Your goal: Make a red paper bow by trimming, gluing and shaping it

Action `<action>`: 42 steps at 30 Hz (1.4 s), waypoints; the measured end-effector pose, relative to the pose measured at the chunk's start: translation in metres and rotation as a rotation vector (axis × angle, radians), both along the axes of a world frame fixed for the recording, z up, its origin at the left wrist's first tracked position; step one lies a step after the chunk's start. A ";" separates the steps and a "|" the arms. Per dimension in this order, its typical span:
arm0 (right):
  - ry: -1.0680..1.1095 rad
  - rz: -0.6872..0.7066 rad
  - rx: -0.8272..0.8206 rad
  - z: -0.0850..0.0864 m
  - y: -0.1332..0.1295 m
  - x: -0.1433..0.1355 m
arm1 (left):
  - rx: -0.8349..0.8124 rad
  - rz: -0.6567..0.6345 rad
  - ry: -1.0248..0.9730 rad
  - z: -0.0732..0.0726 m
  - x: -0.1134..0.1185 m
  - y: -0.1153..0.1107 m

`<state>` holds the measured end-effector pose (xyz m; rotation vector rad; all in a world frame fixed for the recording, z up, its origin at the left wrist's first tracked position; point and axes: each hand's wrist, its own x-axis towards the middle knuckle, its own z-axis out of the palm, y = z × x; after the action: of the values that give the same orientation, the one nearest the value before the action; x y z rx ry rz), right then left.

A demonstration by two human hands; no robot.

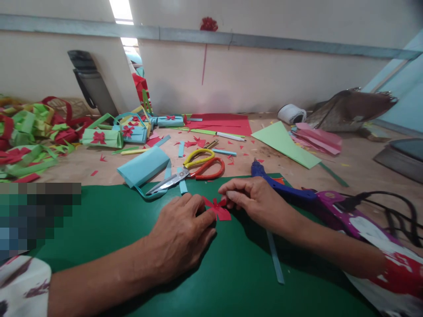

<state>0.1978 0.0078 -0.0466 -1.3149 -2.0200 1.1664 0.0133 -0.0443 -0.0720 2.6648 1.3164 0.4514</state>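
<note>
A red paper bow point(223, 214) with cut tails lies between my two hands, just above the green mat point(132, 229). My left hand point(187, 231) is closed on the bow's left side, thumb and fingers pinching it. At the bow's right edge, my right hand point(254, 200) has its thumb and fingertips pinched together; they touch or nearly touch the paper. Behind my hands lie scissors point(185, 174) with one yellow and one red handle, blades partly apart. A folded light-blue paper piece point(144, 166) rests beside the blades. Under my right forearm a light-blue paper strip point(275, 259) sticks out.
A blue and purple glue gun point(297, 191) with a black cord point(396, 198) lies right of my right hand. Small paper bags with red bows point(102, 137) stand back left. Red paper point(228, 123), a green sheet point(284, 143), a pen point(229, 136) and scraps lie behind.
</note>
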 end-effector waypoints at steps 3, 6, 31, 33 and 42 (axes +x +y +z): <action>0.046 0.004 -0.153 0.002 0.004 -0.003 | -0.001 0.001 0.008 0.000 0.000 0.001; 0.018 0.065 -0.194 0.004 0.008 -0.008 | 0.003 0.002 0.015 0.000 0.001 0.002; -0.150 0.464 -0.339 0.018 0.047 0.000 | -0.015 -0.011 0.015 0.003 -0.001 0.000; -0.152 0.440 -0.337 0.018 0.046 0.000 | -0.016 -0.011 0.015 0.003 -0.001 0.000; -0.165 0.379 -0.299 0.012 0.042 -0.002 | -0.027 -0.008 0.015 0.003 -0.001 0.001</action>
<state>0.1962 0.0495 -0.0345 -1.2268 -2.3564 1.6298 0.0128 -0.0431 -0.0695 2.6551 1.3063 0.4106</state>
